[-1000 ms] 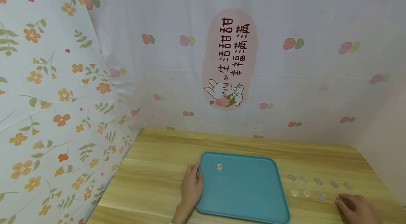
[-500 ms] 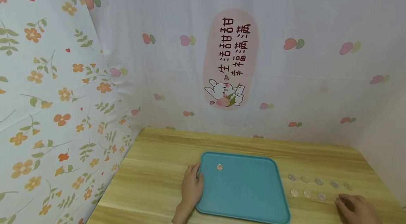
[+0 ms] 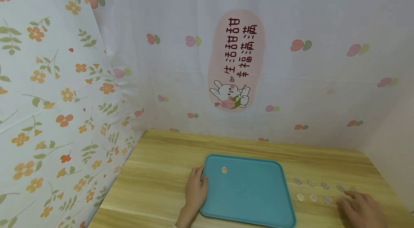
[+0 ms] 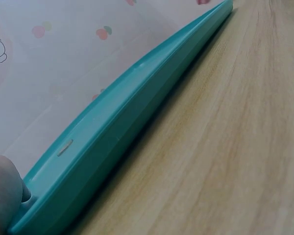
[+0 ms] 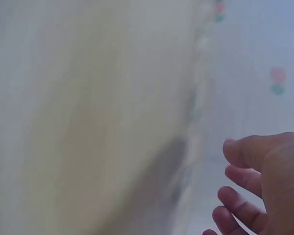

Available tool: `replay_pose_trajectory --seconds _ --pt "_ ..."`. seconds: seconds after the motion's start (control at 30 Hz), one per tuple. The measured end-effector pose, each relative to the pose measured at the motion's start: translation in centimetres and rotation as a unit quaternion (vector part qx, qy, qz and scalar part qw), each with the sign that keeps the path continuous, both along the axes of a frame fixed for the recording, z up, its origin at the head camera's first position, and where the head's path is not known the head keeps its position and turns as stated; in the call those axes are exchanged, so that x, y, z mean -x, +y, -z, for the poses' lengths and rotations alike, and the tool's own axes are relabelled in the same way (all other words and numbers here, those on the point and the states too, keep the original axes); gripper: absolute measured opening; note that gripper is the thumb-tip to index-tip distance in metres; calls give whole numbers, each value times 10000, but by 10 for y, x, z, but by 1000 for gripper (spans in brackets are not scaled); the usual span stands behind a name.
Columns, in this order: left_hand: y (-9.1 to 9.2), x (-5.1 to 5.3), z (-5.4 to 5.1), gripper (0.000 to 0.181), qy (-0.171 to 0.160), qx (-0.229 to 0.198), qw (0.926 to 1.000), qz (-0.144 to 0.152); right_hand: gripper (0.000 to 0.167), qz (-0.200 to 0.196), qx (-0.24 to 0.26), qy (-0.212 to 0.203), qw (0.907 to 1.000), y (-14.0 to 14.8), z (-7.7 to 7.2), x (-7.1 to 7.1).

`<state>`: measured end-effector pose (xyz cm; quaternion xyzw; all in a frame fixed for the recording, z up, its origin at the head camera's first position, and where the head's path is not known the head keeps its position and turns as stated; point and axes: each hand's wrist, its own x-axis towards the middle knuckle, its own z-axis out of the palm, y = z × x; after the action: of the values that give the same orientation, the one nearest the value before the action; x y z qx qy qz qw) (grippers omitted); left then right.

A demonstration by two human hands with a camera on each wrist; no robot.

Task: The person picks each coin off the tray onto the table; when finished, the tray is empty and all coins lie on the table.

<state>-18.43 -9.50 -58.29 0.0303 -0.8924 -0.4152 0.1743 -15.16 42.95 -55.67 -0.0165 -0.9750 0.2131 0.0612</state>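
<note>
My left hand [image 3: 196, 189] grips the left side of a teal tray [image 3: 252, 199], with the thumb over its rim. In the left wrist view, part of that hand [image 4: 4, 193] shows at the tray's near corner. One silver coin [image 3: 224, 170] lies flat on the tray near its upper left. My right hand [image 3: 363, 208], blurred, hovers beside two rows of coins at the right. Its thumb and index finger stand apart in the right wrist view, where no coin shows between them. The nearest coin [image 3: 341, 187] lies just beyond the index fingertip.
Several silver coins lie on the wooden table [image 3: 155, 170] right of the tray, including a front-row coin [image 3: 300, 197] and a back-row coin [image 3: 298, 181]. A patterned curtain [image 3: 181, 88] hangs behind the table, and a floral sheet [image 3: 61, 106] at the left.
My right hand, with fingertips together and low on the table before, has shifted slightly up the picture and its fingers have spread. The left hand and tray have stayed put.
</note>
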Motion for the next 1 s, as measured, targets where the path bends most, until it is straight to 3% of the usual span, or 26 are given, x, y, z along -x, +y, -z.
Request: replay_pose_trajectory --seconds 0.07,0.23,0.33,0.53,0.7,1.0 --pt "-1 0 -1 38 37 -30 10000 -14 47 -1 184 385 9991 -17 -9 4" --pt "-2 0 -1 38 57 -14 10000 -48 43 -405 566 549 9961 -76 -38 23" --pt "-1 0 -1 39 22 -9 10000 -18 36 -742 569 668 9934 -116 -45 33" --pt "1 -1 1 38 52 -7 10000 28 26 -1396 446 642 9871 -191 -49 56" --pt "1 -1 1 39 67 -43 10000 13 24 -1853 396 615 9800 -236 -49 71" --pt "0 -1 -2 38 102 -51 9999 48 26 -2173 377 -206 9752 -289 -39 86"
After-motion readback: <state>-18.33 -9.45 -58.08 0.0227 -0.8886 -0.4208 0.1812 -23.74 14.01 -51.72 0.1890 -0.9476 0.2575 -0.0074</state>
